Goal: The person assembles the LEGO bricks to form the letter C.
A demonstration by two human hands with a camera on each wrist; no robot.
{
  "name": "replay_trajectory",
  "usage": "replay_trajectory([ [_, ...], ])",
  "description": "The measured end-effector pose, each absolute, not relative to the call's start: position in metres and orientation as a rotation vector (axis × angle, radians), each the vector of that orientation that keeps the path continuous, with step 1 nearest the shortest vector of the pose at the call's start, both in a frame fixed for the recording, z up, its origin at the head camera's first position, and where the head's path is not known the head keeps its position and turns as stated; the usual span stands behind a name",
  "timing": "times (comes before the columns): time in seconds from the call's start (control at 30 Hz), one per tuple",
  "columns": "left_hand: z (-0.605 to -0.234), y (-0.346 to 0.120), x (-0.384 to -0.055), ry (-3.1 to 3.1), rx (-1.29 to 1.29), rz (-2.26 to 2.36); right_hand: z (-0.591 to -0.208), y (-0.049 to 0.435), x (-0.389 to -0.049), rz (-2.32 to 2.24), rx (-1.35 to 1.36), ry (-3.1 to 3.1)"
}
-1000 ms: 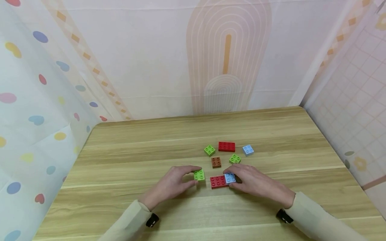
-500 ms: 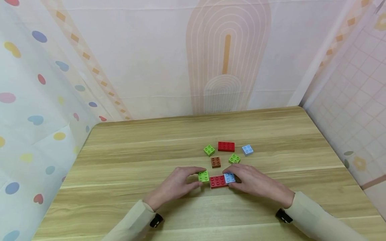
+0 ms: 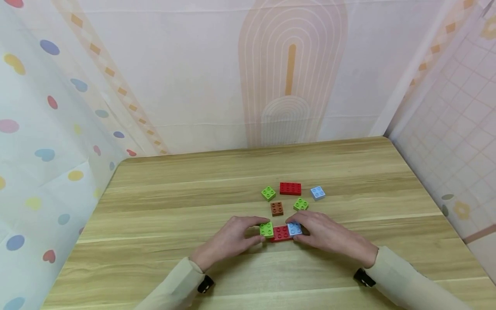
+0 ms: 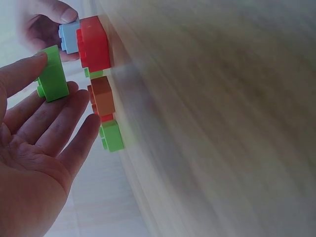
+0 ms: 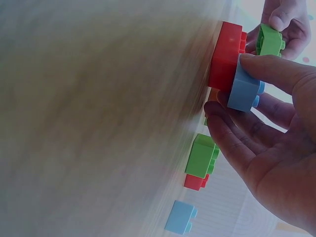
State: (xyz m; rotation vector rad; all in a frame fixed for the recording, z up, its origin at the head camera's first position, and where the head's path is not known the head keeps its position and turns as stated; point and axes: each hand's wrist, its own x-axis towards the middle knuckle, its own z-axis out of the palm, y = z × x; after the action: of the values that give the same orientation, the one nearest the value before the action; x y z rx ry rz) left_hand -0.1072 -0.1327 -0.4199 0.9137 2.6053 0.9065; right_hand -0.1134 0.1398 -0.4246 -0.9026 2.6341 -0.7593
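Note:
My left hand [image 3: 235, 239] pinches a green toy building brick [image 3: 266, 230] between thumb and fingers. The left wrist view shows this green brick [image 4: 53, 75] raised off the table, level with the studs of a long red brick [image 4: 95, 44]. In the head view it overlaps the left end of that red brick [image 3: 281, 233]. A light blue brick [image 3: 294, 228] sits on the red brick's right end. Around the blue brick are the thumb and fingers of my right hand [image 3: 323, 232]. The right wrist view shows the blue brick [image 5: 243, 89] seated on the studs.
Behind the hands lie a brown brick [image 3: 277, 209], two green bricks, left [image 3: 268, 193] and right [image 3: 301, 204], another red brick [image 3: 290, 188] and a second light blue brick [image 3: 317, 193]. The wooden table [image 3: 186, 181] meets a patterned curtain [image 3: 193, 86] at its back edge.
My left hand has moved right with the green brick, from beside the red brick to over its left end. The right hand stays at the light blue brick.

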Motion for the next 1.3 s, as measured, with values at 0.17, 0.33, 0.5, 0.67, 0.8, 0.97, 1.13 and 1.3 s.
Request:
replay_trajectory([
  [0.17, -0.422, -0.13, -0.108, 2.591, 0.906, 0.894, -0.425, 0.14, -0.113, -0.762, -0.903, 2.635],
  [0.33, -0.425, -0.128, -0.109, 2.578, 0.904, 0.881, -0.425, 0.139, -0.113, -0.764, -0.898, 2.633],
  [0.5, -0.427, -0.126, -0.11, 2.574, 0.913, 0.882, -0.424, 0.139, -0.113, -0.766, -0.898, 2.632],
  [0.67, -0.429, -0.124, -0.11, 2.581, 0.917, 0.873, -0.425, 0.14, -0.113, -0.769, -0.897, 2.631],
  [0.8, -0.431, -0.123, -0.111, 2.585, 0.932, 0.867, -0.425, 0.14, -0.114, -0.77, -0.9, 2.63],
  [0.97, -0.432, -0.122, -0.112, 2.593, 0.966, 0.858, -0.425, 0.14, -0.114, -0.773, -0.904, 2.628],
  [1.13, -0.432, -0.122, -0.112, 2.611, 0.982, 0.848, -0.425, 0.14, -0.115, -0.772, -0.91, 2.628],
  [1.3, -0.43, -0.12, -0.112, 2.625, 0.983, 0.839, -0.426, 0.14, -0.115, -0.773, -0.903, 2.63],
])
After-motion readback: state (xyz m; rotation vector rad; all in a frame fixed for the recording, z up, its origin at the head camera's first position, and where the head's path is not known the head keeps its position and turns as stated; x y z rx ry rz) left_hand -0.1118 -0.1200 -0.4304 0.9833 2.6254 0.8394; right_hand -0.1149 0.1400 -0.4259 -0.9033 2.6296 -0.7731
